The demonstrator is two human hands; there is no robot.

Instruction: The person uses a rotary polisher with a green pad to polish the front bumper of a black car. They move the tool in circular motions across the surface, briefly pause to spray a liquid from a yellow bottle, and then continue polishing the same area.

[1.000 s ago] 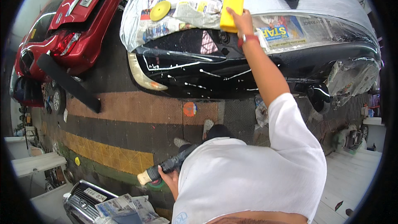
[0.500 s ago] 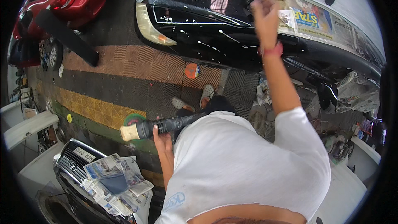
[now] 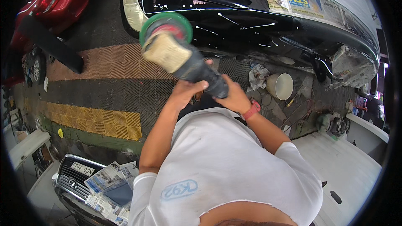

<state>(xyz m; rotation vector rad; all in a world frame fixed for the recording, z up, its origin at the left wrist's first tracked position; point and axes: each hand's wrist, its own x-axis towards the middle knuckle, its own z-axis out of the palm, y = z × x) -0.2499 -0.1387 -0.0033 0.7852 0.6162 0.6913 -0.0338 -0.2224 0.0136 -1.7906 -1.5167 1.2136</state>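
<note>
Alongside the black car (image 3: 234,37), 2 hands share 1 rotary polisher (image 3: 205,75), raised between the person's white shirt (image 3: 228,155) and that car. The left hand (image 3: 184,93) wraps the barrel behind the pale-covered head (image 3: 167,54), thumb over the top; the right hand (image 3: 235,96) curls round the rear end. This spaced grip probably balances a head-heavy tool. Its 1 green-rimmed pad (image 3: 186,23) overlaps the car's headlight (image 3: 134,12) end in view; whether they touch, I cannot tell. White streaks (image 3: 257,26), perhaps compound, mark the car's side, too fine to count surely. Newspaper (image 3: 303,1) covers part of the car, presumably as masking. 1 white bucket (image 3: 279,87) stands just beside the car; 1 red car (image 3: 37,37) sits beyond its headlight end.
</note>
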